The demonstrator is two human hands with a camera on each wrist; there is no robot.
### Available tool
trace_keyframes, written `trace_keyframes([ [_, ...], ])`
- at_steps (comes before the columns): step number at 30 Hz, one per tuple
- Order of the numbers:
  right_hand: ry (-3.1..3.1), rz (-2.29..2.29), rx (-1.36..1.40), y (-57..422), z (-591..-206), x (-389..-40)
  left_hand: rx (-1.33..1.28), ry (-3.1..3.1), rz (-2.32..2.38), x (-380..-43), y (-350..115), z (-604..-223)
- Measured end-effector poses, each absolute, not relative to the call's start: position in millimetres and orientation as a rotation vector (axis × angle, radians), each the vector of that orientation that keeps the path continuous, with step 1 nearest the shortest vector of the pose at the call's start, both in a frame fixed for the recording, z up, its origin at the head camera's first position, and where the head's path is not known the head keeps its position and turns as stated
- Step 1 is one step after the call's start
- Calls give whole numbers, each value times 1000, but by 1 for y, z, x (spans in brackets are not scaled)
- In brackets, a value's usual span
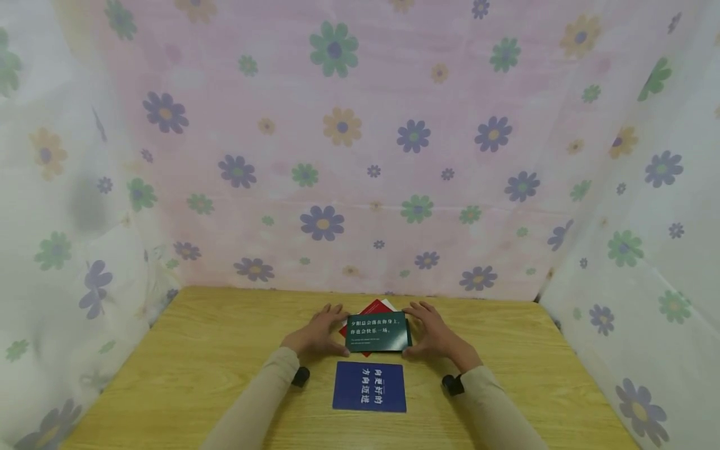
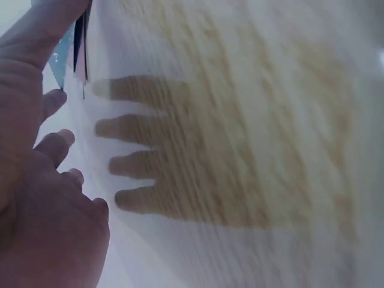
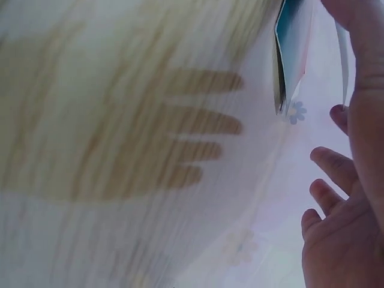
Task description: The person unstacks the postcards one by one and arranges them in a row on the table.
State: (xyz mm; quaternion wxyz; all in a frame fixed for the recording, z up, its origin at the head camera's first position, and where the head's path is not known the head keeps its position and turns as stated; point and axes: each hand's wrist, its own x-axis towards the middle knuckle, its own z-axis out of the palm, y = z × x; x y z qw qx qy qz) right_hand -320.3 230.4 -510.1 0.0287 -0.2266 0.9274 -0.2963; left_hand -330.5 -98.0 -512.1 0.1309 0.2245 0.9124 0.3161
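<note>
A dark green card (image 1: 377,332) with white writing lies across a small pile of cards near the back of the table. My left hand (image 1: 317,334) holds its left edge, thumb at the near corner and index finger at the far one. At the opposite edge, my right hand (image 1: 435,335) grips the card in the same way, its other fingers spread apart. In the right wrist view, the thin card edge (image 3: 343,66) runs between thumb and index fingertip, apart from the teal-faced cards (image 3: 293,54) beyond. Under the green card, a red card (image 1: 375,306) and a white card (image 1: 389,304) stick out at angles.
A blue card (image 1: 369,387) with white writing lies nearer me on the wooden table (image 1: 225,362). Flower-patterned sheets (image 1: 382,156) hang behind the table and along both sides. A dark wrist device (image 1: 301,376) sits below each wrist.
</note>
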Motion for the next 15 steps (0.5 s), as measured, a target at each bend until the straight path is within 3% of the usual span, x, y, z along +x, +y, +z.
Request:
trace_keyframes([
  [15,2919,-969,-919,235,-507,-313,850,2710,1049,-320,-108,-511],
])
